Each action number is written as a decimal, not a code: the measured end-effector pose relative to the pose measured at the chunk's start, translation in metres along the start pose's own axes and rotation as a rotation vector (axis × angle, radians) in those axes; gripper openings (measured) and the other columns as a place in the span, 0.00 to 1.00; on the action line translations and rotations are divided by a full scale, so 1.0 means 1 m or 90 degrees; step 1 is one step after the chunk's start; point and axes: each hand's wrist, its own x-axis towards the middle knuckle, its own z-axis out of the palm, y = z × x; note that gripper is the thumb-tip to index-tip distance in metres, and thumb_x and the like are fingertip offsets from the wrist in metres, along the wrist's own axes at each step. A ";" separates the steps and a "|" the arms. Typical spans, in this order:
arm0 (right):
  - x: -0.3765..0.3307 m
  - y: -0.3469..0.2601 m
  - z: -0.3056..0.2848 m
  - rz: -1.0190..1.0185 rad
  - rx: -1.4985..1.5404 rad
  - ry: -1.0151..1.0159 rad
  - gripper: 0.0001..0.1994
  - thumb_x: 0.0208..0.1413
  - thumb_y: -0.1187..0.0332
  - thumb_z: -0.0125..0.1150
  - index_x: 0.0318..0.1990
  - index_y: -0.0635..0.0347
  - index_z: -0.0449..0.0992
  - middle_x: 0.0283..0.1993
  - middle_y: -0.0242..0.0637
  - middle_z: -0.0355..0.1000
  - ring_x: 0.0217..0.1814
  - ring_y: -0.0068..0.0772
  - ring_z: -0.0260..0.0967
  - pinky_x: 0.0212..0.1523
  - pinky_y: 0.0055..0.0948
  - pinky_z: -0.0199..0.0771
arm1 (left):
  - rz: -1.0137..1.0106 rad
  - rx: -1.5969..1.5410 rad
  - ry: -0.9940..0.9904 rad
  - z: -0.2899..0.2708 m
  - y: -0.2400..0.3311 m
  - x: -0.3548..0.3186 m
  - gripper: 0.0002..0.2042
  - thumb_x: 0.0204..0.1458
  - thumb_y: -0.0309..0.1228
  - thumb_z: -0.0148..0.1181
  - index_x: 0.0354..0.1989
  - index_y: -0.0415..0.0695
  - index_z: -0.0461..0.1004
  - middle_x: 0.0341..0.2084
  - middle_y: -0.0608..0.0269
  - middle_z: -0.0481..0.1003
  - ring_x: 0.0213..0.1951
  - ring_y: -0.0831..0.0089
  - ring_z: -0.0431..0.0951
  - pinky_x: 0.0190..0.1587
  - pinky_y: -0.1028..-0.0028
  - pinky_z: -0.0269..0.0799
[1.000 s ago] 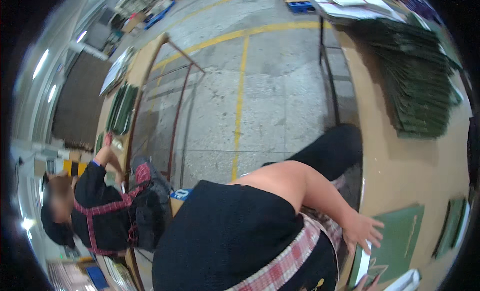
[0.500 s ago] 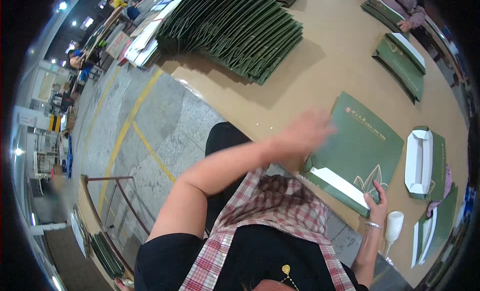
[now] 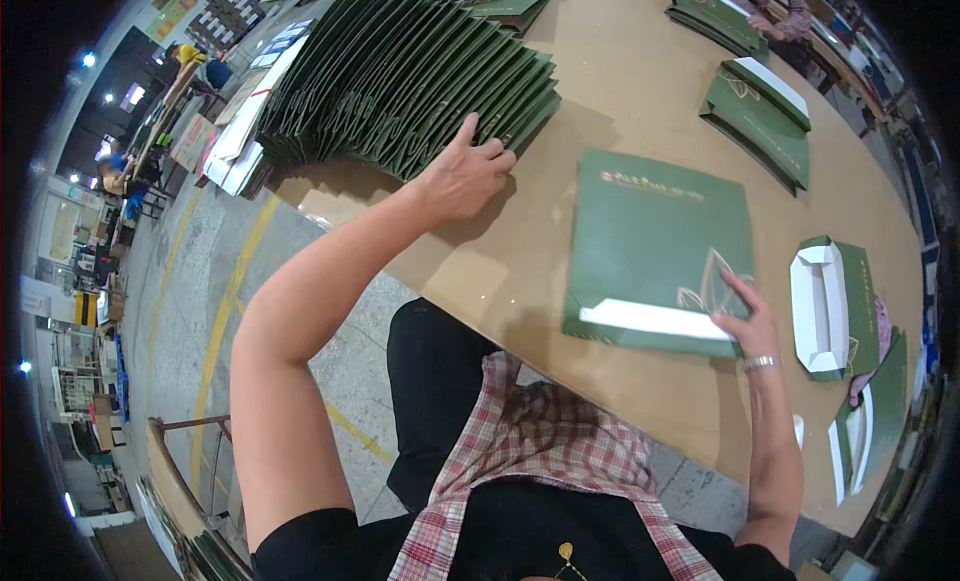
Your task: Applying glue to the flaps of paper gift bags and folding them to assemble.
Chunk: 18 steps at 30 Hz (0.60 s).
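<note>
A flat green paper bag [image 3: 655, 246] with a white strip along its near edge lies on the brown table, slightly blurred. My right hand [image 3: 750, 321] grips its near right corner, thumb and forefinger showing on top. Up and to the left, my left hand [image 3: 467, 179] reaches the near side of a long row of folded green paper bags [image 3: 410, 76]. Its fingers are apart and touch the closest bags, with none lifted out. Right of my right hand stands a bag with an opened white bottom [image 3: 822, 306].
Another green bag [image 3: 760, 121] lies at the far right, and a person's hand [image 3: 765, 26] works beyond it. White sheets [image 3: 245, 131] sit left of the row. A bag with white flaps [image 3: 865, 426] is at the right rim. The table's edge [image 3: 450, 321] runs diagonally before me.
My left hand has moved away from the flat bag, up and left to the row. The flat bag has turned and shifted away from the near edge with my right hand on it.
</note>
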 end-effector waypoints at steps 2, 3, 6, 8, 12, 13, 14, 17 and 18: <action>0.037 -0.021 0.030 0.019 -0.044 -0.010 0.34 0.35 0.74 0.72 0.58 0.51 0.74 0.60 0.41 0.69 0.65 0.37 0.62 0.66 0.32 0.57 | -0.003 -0.014 0.027 -0.004 -0.006 -0.003 0.04 0.47 0.35 0.55 0.27 0.54 0.76 0.37 0.71 0.64 0.46 0.74 0.66 0.63 0.44 0.49; 0.060 -0.024 0.052 0.005 -0.012 -0.020 0.34 0.35 0.75 0.72 0.57 0.50 0.75 0.60 0.41 0.69 0.65 0.36 0.63 0.65 0.32 0.59 | -0.005 -0.027 0.052 -0.006 -0.008 -0.004 0.04 0.47 0.35 0.55 0.27 0.54 0.76 0.37 0.71 0.64 0.46 0.74 0.66 0.63 0.44 0.49; 0.130 -0.044 0.141 -0.093 0.012 0.040 0.37 0.36 0.75 0.72 0.61 0.48 0.71 0.61 0.45 0.68 0.59 0.38 0.68 0.59 0.32 0.67 | -0.007 -0.056 0.052 -0.009 -0.008 -0.004 0.04 0.47 0.36 0.55 0.28 0.53 0.75 0.38 0.71 0.65 0.46 0.74 0.66 0.62 0.45 0.49; 0.156 -0.077 0.217 -0.130 0.129 0.133 0.44 0.35 0.71 0.73 0.66 0.51 0.61 0.54 0.48 0.73 0.54 0.44 0.72 0.53 0.35 0.71 | -0.008 -0.082 0.080 -0.006 -0.004 -0.003 0.05 0.47 0.36 0.55 0.28 0.53 0.76 0.38 0.70 0.66 0.46 0.73 0.66 0.62 0.46 0.50; 0.202 -0.099 0.315 -0.097 0.187 0.133 0.44 0.47 0.67 0.64 0.71 0.52 0.46 0.55 0.55 0.71 0.54 0.47 0.71 0.53 0.36 0.70 | -0.020 -0.030 0.066 0.008 0.005 0.010 0.07 0.47 0.35 0.53 0.33 0.52 0.76 0.36 0.69 0.66 0.46 0.72 0.67 0.61 0.48 0.52; 0.201 -0.104 0.317 -0.064 0.188 0.054 0.45 0.48 0.66 0.64 0.72 0.52 0.43 0.56 0.57 0.70 0.54 0.48 0.70 0.54 0.35 0.69 | -0.021 -0.036 0.059 0.011 0.004 0.003 0.07 0.47 0.35 0.53 0.33 0.52 0.76 0.36 0.69 0.66 0.46 0.72 0.67 0.61 0.48 0.52; 0.200 -0.104 0.313 -0.057 0.186 0.050 0.45 0.48 0.66 0.64 0.72 0.52 0.43 0.56 0.57 0.70 0.54 0.48 0.70 0.54 0.35 0.69 | -0.031 -0.055 0.084 0.014 0.003 -0.003 0.08 0.48 0.34 0.53 0.36 0.52 0.74 0.36 0.69 0.66 0.46 0.72 0.67 0.62 0.49 0.53; 0.198 -0.097 0.282 -0.091 0.124 -0.136 0.43 0.50 0.67 0.62 0.72 0.54 0.43 0.46 0.56 0.74 0.43 0.47 0.76 0.43 0.38 0.77 | -0.056 -0.085 0.093 0.015 0.008 -0.011 0.10 0.49 0.33 0.53 0.40 0.51 0.70 0.37 0.69 0.67 0.47 0.71 0.67 0.62 0.48 0.52; 0.175 -0.124 0.271 -0.009 0.124 -0.160 0.41 0.51 0.69 0.60 0.70 0.57 0.44 0.41 0.54 0.75 0.37 0.45 0.76 0.36 0.38 0.78 | -0.060 -0.074 0.065 0.016 0.006 -0.026 0.09 0.49 0.33 0.53 0.40 0.51 0.69 0.38 0.68 0.67 0.47 0.71 0.67 0.62 0.49 0.52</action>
